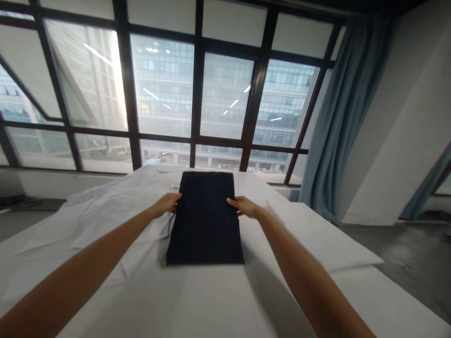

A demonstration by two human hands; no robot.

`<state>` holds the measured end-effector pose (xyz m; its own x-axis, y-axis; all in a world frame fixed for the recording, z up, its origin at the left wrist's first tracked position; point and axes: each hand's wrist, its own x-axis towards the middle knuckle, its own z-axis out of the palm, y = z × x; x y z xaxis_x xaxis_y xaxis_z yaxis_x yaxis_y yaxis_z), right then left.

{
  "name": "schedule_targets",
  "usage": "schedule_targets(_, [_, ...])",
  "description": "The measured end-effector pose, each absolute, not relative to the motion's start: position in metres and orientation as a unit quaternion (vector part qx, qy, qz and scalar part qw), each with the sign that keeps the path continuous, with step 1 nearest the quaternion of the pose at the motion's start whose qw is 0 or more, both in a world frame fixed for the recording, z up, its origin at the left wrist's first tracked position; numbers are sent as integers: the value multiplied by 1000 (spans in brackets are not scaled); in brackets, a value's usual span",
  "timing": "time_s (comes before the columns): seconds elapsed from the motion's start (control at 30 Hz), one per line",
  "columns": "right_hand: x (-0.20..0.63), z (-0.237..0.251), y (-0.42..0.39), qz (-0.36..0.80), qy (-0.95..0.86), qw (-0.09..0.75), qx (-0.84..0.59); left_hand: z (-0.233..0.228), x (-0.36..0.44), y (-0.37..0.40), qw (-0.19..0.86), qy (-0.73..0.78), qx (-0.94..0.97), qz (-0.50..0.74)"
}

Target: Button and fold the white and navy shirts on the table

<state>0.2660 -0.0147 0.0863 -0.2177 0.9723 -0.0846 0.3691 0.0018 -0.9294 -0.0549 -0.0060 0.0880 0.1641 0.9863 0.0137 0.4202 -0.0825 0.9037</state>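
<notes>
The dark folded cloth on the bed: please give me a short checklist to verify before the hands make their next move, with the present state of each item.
1. Left hand is at the left edge of the dark folded cloth: ok, fingers touch the edge.
2. Right hand is at the right edge: ok, at about the same height as the left.
3. Cloth lies flat with straight edges: ok, a neat rectangle.
4. Grip closed on the fabric: cannot tell, the fingertips are too small to see.
5. White sheet under the cloth is smooth: not ok, it is wrinkled to the left.
6. White pillow is clear of the cloth: ok, it lies apart on the right.
</notes>
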Motion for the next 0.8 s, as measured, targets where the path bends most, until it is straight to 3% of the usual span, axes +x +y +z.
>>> schedule_targets(0.17, [250, 43, 20, 356, -607, 278, -654, 48, -55, 38, 316, 653, 661, 194])
schedule_targets(0.27, [246, 33, 28, 297, -626, 286, -661, 42, -54, 50, 241, 652, 690, 202])
schedule_targets(0.43, [247, 35, 35, 214, -645, 383, -625, 43, -54, 57, 168, 632, 705, 276])
schedule_targets(0.63, [232, 31, -7, 39, -659, 256, -706, 37, -52, 22, 63, 670, 698, 245])
schedule_targets(0.73, [212, 31, -48, -23, -721, 229, -654, 36, -33, -21, -10, 580, 780, 237])
schedule_targets(0.8, [199, 29, -75, -22, -775, 214, -595, 31, -17, -51, -3, 496, 842, 212])
